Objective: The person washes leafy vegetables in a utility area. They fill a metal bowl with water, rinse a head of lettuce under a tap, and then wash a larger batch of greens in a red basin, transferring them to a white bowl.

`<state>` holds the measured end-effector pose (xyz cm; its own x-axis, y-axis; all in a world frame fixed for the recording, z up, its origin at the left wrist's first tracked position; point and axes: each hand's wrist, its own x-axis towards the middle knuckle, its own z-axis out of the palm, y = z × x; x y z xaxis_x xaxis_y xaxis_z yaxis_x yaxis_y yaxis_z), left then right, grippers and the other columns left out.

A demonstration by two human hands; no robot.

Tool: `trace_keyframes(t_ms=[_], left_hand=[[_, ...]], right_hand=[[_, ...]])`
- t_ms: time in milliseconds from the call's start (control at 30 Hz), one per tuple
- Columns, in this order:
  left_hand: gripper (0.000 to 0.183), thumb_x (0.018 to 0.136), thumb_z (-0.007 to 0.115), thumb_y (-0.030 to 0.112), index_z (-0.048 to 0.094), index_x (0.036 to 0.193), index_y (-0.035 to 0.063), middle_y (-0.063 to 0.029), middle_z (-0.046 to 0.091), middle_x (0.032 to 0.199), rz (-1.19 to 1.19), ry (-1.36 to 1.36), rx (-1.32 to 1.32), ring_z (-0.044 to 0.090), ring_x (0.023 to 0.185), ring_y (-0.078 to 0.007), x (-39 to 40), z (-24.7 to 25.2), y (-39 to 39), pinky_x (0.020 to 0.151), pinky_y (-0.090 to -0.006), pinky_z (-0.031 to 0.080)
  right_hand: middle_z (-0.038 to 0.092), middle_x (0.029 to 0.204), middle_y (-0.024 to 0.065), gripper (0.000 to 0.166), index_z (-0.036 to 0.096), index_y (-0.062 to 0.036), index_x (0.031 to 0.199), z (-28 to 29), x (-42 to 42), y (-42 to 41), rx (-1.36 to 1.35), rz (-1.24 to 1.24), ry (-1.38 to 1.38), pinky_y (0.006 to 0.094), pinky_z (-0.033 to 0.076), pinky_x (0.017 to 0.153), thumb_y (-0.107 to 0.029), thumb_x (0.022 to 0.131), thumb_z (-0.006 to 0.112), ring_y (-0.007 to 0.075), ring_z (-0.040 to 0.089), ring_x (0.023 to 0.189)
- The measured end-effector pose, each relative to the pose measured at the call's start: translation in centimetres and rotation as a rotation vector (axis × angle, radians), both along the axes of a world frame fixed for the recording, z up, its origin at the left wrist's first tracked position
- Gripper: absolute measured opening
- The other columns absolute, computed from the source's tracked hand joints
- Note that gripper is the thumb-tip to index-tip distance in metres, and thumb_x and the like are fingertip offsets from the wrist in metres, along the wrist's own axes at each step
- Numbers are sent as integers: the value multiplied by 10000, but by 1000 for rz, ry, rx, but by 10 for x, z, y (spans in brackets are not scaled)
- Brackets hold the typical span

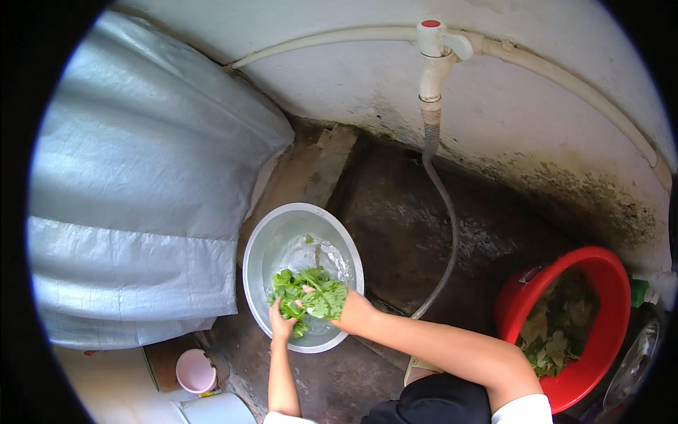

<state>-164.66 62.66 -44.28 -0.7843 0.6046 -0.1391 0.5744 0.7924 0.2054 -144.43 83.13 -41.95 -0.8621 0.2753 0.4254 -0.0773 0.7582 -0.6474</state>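
Note:
A round metal basin (254,265) stands on the dark floor before me with water in it. Over its near half, both my hands are around a bunch of green leafy vegetables (312,286). My left hand (282,320) grips the near left side of the bunch, thumb and fingers around the stems. From the right, my right hand (354,312) holds the same greens, and a broad leaf covers most of its fingers. One small loose leaf (309,239) lies in the far part of the basin.
At the right a red plastic tub (569,389) holds more leaves. A grey hose (450,212) runs down from a white tap (431,40) on the wall. Silvery sheeting (143,175) hangs at the left. A pink bucket (196,371) is at lower left.

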Motion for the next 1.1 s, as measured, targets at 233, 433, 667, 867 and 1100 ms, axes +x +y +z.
trace_keyframes(t_ms=[233,433,667,867,1100], left_hand=[[942,461,768,212,272,1255,105,-263,177,1283,151,-184,-412,293,1164,-332,11,-31,25,947,-341,299],[806,497,751,139,358,1201,114,-220,402,1157,-73,138,-522,428,1046,-321,15,38,66,880,-370,367],[290,702,532,-28,532,988,18,-56,547,803,-621,-571,283,519,679,-112,264,128,220,598,-235,431],[756,635,680,230,262,1261,163,-206,158,1301,-1714,-383,-396,207,1190,-370,456,54,280,871,-463,335],[618,698,599,195,318,1245,142,-205,118,1326,-1767,217,-1008,198,1176,-426,519,-76,278,822,-590,301]], right_hand=[[415,1199,134,459,395,-124,1191,33,101,69,-33,-81,32,332,398,830,-21,744,413,246,498,967],[475,1114,145,478,393,-118,1195,105,271,102,-130,-188,-284,378,406,813,-69,729,489,293,493,958],[492,1070,127,506,341,-121,1215,38,410,77,-195,-532,-620,350,415,771,-115,740,515,306,482,944],[384,1234,63,674,316,-162,1245,-59,463,41,-367,-797,-1002,495,251,901,-346,666,609,279,348,1126],[295,1290,125,644,383,-96,1206,-113,441,20,-246,-698,-1543,577,196,887,-382,658,560,332,281,1169]])
